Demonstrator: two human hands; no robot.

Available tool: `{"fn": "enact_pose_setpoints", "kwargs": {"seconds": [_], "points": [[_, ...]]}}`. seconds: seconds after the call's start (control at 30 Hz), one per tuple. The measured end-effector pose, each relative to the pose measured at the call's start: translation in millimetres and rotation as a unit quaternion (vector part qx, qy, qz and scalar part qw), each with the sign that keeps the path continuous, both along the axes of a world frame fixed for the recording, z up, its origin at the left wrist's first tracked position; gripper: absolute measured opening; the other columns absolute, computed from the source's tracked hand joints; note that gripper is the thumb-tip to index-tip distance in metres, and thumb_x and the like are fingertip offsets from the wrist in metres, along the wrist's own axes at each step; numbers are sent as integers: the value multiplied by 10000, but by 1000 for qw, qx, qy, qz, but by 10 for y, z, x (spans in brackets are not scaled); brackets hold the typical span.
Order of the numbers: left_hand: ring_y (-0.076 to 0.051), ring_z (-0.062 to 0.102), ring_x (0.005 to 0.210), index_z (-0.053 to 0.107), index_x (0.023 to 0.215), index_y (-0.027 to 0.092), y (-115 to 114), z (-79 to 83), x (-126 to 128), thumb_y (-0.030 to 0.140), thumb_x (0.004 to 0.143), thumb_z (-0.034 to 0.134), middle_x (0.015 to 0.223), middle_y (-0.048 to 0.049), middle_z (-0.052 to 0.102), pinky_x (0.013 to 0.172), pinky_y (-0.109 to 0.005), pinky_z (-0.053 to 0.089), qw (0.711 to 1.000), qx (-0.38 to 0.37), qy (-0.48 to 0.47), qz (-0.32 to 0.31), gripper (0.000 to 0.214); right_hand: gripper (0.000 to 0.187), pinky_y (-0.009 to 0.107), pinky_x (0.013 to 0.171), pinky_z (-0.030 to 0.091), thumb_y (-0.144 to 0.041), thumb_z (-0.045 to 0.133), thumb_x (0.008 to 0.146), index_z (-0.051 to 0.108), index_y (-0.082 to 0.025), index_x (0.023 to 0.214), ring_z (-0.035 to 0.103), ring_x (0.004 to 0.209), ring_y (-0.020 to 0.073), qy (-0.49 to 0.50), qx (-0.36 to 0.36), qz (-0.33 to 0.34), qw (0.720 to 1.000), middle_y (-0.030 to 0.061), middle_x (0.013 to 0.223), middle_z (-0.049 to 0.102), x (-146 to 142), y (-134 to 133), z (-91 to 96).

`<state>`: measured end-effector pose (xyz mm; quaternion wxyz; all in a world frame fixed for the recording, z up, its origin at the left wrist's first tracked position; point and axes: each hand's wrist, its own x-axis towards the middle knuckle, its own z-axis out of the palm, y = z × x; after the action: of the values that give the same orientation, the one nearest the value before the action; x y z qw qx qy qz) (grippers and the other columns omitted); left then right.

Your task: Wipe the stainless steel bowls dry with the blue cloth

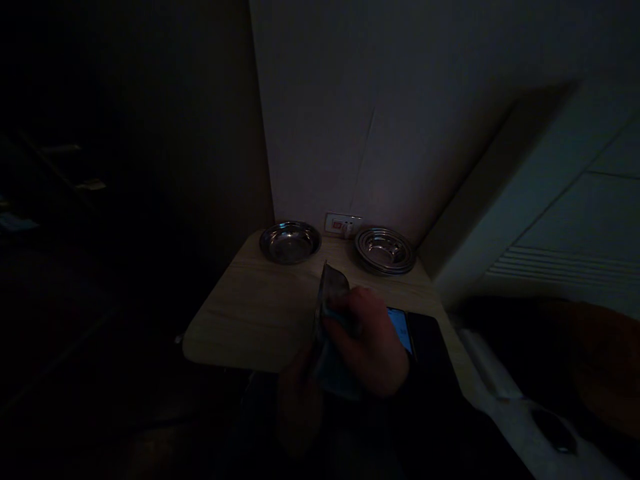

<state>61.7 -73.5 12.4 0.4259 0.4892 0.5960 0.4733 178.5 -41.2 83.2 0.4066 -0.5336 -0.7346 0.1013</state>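
Note:
The room is very dark. My left hand (300, 400) is closed on the lower edge of a metal bowl (334, 279), which is tilted up on its side above the table's front edge. My right hand (373, 343) has its fingers curled around a bluish cloth (337, 373) and presses it against the bowl's inner face. Much of the bowl is hidden behind the cloth and fingers. Beyond it on the wooden table (245, 307), a shallow metal bowl (290, 243) sits at the back left. Several metal bowls (385, 250) are nested in a stack at the back right.
A phone with a lit screen (400, 330) lies by my right forearm, beside a dark flat case (427, 337). A wall socket (344, 224) is behind the table. To the right, a dark oval object (554, 430) lies on a pale surface.

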Motion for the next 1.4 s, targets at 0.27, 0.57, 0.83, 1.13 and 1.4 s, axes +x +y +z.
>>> {"fn": "enact_pose_setpoints", "kwargs": {"seconds": [0.27,0.57,0.83,1.13,1.4], "points": [[-269,660,843,691,882,138,23,26,12,429,727,463,888,-115,715,774,-373,513,1000,13,9,17,400,113,336,748,357,-161,624,745,599,-213,843,526,839,194,-34,11,14,999,14,844,606,-6,0,-3],[-271,658,867,693,930,142,-10,15,13,383,706,455,949,-124,706,783,-381,516,1000,16,25,6,406,83,343,729,374,-195,585,797,606,-198,877,525,828,197,-42,42,-2,998,34,851,610,18,-32,-28],[-259,650,897,709,878,192,-102,-274,77,418,751,488,966,-97,706,789,-354,524,989,25,93,110,341,123,298,681,461,-260,538,825,638,-204,869,578,769,170,74,43,-47,995,38,832,644,378,344,-82],[-230,616,991,643,1047,228,-108,-448,-48,382,792,498,1076,-71,667,791,-323,524,984,24,106,139,331,192,351,763,525,-304,563,805,674,-214,934,652,849,210,245,-26,-100,964,45,912,708,333,30,-309],[-249,556,1103,652,999,252,-90,-334,-64,377,783,515,1097,-68,655,900,-361,473,990,57,81,99,284,236,366,850,504,-175,536,842,633,-254,1043,599,993,195,181,55,-44,981,57,1061,653,85,-157,-401]]}}
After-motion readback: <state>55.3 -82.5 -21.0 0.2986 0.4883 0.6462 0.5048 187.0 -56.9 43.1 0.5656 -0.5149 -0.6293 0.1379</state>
